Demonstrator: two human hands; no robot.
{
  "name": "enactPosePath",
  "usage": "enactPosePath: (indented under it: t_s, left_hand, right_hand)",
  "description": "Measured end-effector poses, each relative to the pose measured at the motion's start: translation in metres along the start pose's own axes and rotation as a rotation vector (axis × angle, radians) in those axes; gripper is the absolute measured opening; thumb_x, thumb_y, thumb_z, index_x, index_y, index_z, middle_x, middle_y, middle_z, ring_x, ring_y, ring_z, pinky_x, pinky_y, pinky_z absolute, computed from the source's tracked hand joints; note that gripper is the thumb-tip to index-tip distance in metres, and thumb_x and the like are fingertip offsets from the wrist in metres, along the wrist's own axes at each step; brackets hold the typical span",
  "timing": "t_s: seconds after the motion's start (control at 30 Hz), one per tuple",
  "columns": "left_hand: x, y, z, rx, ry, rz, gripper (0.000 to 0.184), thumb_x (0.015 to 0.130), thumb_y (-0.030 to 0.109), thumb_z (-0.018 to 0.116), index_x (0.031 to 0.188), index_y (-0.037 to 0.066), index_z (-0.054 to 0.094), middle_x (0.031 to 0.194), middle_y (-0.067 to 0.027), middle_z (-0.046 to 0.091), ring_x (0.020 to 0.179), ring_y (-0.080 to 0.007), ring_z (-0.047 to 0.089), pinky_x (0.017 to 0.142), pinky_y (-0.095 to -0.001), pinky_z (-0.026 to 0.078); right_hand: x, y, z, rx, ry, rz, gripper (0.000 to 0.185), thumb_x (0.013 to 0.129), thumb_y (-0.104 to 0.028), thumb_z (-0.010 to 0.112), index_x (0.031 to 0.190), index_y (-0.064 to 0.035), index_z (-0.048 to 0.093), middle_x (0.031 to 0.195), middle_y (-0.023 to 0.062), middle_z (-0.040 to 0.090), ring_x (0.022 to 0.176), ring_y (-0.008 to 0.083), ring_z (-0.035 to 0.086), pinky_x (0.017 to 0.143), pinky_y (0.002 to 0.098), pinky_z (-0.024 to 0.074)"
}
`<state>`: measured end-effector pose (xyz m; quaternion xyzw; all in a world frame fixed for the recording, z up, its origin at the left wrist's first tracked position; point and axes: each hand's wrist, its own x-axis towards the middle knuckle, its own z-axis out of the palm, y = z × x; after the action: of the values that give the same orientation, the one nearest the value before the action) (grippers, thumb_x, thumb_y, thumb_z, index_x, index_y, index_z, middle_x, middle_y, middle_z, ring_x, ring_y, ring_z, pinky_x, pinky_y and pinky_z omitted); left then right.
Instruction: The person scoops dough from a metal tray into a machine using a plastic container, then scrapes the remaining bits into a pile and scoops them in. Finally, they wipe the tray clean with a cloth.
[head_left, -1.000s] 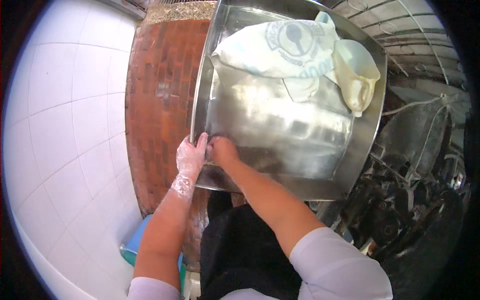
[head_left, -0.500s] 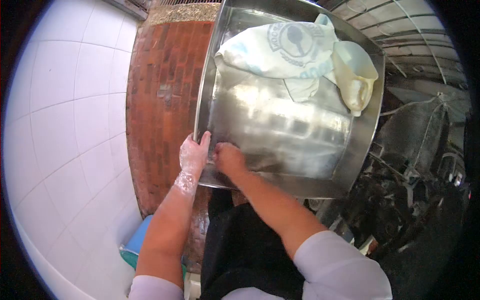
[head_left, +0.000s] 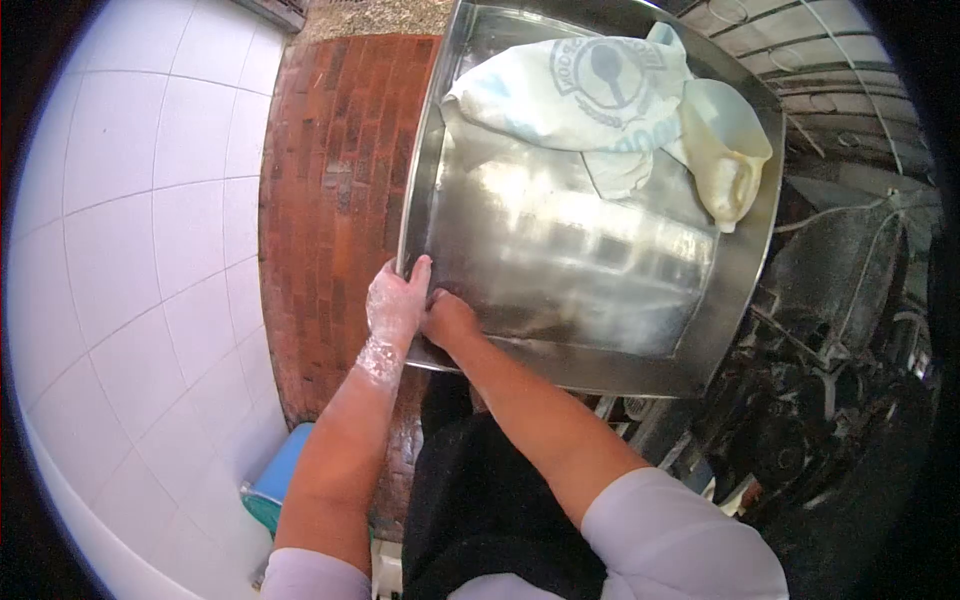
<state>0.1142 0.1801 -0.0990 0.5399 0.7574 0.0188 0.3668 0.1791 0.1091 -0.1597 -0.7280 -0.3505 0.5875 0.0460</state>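
My left hand point(head_left: 396, 302), wet or coated with something pale up to the wrist, grips the left wall of a large metal tray point(head_left: 570, 240) near its lower left corner, thumb on the inner side. Just inside that wall, my right hand point(head_left: 450, 318) is closed in a fist beside the left one; what it holds, if anything, is hidden. A printed white cloth point(head_left: 570, 90) lies crumpled across the far part of the tray. To its right rests a pale, translucent plastic container point(head_left: 725, 150) with yellowish stains.
Red brick flooring point(head_left: 335, 190) runs along the tray's left side, beside a white tiled wall point(head_left: 150, 220). A blue and green container point(head_left: 280, 475) stands at the lower left. Dark machinery point(head_left: 800, 430) and curved metal bars point(head_left: 800, 60) are at the right.
My right fist has shifted slightly, moving away from the left hand and then back close to it. My left hand keeps its hold on the wall. The whole view has shifted a little.
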Motion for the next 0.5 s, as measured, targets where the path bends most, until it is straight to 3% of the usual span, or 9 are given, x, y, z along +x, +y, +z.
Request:
enactPosePath:
  t_s: [0.17,0.27,0.33,0.5]
  left_hand:
    - [0.001,0.001,-0.001,-0.004,-0.004,-0.011,0.053,0.082,0.048,0.063,0.102,-0.001,0.065,0.091,-0.0228,0.067,0.091,-0.0379,0.064,0.081,-0.0429,0.049]
    - [0.010,-0.005,-0.001,-0.241,-0.159,-0.101,0.057,0.081,0.049,0.064,0.109,-0.001,0.064,0.095,-0.0206,0.068,0.092,-0.0325,0.065,0.083,-0.0389,0.048]
    - [0.018,-0.014,0.000,-0.442,-0.277,-0.282,0.050,0.082,0.041,0.069,0.106,-0.002,0.065,0.094,-0.0106,0.068,0.087,-0.0242,0.063,0.081,-0.0361,0.047]
    - [0.016,-0.005,-0.018,-0.690,-0.534,-0.368,0.061,0.085,0.044,0.066,0.121,-0.004,0.055,0.117,-0.0126,0.061,0.102,-0.0229,0.059,0.091,-0.0379,0.046]
  right_hand:
    - [0.002,-0.004,0.010,0.026,0.042,-0.048,0.017,0.080,-0.010,0.057,0.096,-0.0052,0.063,0.098,0.0207,0.066,0.097,0.0395,0.063,0.084,0.0478,0.0496]
    - [0.005,-0.004,0.015,0.013,0.083,-0.082,0.013,0.081,-0.010,0.055,0.090,-0.0057,0.064,0.093,0.0203,0.066,0.093,0.0405,0.063,0.081,0.0495,0.0498]
    - [0.007,0.000,0.018,-0.001,0.127,-0.165,0.017,0.082,-0.017,0.055,0.089,-0.0061,0.066,0.091,0.0207,0.066,0.091,0.0395,0.063,0.079,0.0497,0.0493]
    - [0.009,-0.005,0.016,-0.128,0.107,-0.151,0.017,0.083,-0.014,0.051,0.085,-0.0053,0.066,0.088,0.0202,0.066,0.086,0.0392,0.065,0.076,0.0495,0.0506]
